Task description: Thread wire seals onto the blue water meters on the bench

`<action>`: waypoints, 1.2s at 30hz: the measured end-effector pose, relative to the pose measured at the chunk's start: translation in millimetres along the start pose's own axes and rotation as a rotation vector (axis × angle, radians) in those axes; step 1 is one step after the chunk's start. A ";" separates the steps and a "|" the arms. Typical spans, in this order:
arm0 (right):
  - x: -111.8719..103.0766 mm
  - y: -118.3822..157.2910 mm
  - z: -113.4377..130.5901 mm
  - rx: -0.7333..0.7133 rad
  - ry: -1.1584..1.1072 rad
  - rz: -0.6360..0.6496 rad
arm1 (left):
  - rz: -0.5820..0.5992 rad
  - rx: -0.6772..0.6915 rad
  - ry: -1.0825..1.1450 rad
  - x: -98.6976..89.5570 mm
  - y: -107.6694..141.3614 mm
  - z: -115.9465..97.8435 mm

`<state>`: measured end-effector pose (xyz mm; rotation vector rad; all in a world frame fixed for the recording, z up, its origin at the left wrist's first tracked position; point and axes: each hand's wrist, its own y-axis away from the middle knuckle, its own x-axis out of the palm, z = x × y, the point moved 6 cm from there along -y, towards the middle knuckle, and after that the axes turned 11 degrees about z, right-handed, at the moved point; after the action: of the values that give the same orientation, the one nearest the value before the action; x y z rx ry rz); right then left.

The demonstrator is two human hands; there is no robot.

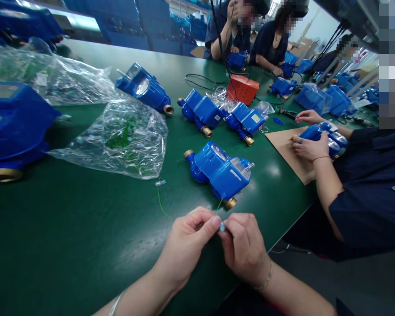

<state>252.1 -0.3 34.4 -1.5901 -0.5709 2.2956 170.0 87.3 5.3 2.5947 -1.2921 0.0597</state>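
Observation:
My left hand (pixel 194 239) and my right hand (pixel 245 243) meet near the table's front edge, fingers pinched on a small light-blue tag (pixel 222 227) between them. A thin green wire (pixel 220 205) runs from the tag up to the near end of a blue meter (pixel 217 169), which lies just beyond my hands with its brass ends showing. To the left, another small tag (pixel 160 183) with a green wire lies on the green table (pixel 85 232).
Clear plastic bags (pixel 128 136) with green wires lie left. More blue meters (pixel 200 109) stand behind, near an orange box (pixel 242 89). A large blue meter (pixel 13 127) is at far left. At right, a person's hands (pixel 312 147) hold a meter over cardboard (pixel 286 147).

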 end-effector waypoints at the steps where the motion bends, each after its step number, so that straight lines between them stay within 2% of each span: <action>1: 0.1 0.2 -0.3 -0.007 0.025 -0.005 | -0.010 -0.002 0.025 1.5 1.0 1.6; 7: 2.3 -0.8 -0.7 -0.049 0.093 -0.011 | -0.039 -0.036 0.179 8.7 6.0 10.2; 11: 1.8 -1.4 -2.6 -0.041 0.062 -0.046 | -0.027 -0.054 0.095 6.8 2.6 12.5; 15: -0.2 -0.6 -4.5 -0.058 0.019 -0.100 | -0.082 0.113 -0.189 -4.0 -0.7 -0.4; 20: -0.3 2.6 -4.9 -0.086 -0.019 -0.123 | 0.022 0.336 -0.642 0.7 4.5 -19.7; 24: -1.2 3.6 -3.8 -0.091 -0.053 -0.132 | -0.059 0.446 -0.782 -0.6 11.4 -26.1; 29: -0.8 2.8 -4.6 -0.107 -0.060 -0.122 | 0.063 0.516 -0.793 3.5 8.2 -26.1; 31: 2.7 5.1 -6.4 -0.072 -0.096 -0.085 | 0.074 0.519 -0.775 3.3 8.7 -25.7; 35: 11.0 16.4 -6.4 0.206 -0.164 0.015 | 0.038 0.389 -0.786 10.0 19.4 -15.2; 36: 12.3 18.8 -2.8 0.229 -0.202 0.012 | 0.030 0.359 -0.808 12.2 21.9 -10.9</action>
<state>250.2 -10.8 14.5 -1.2709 -0.3285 2.4467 160.8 67.6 21.9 3.0303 -1.6746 -0.9183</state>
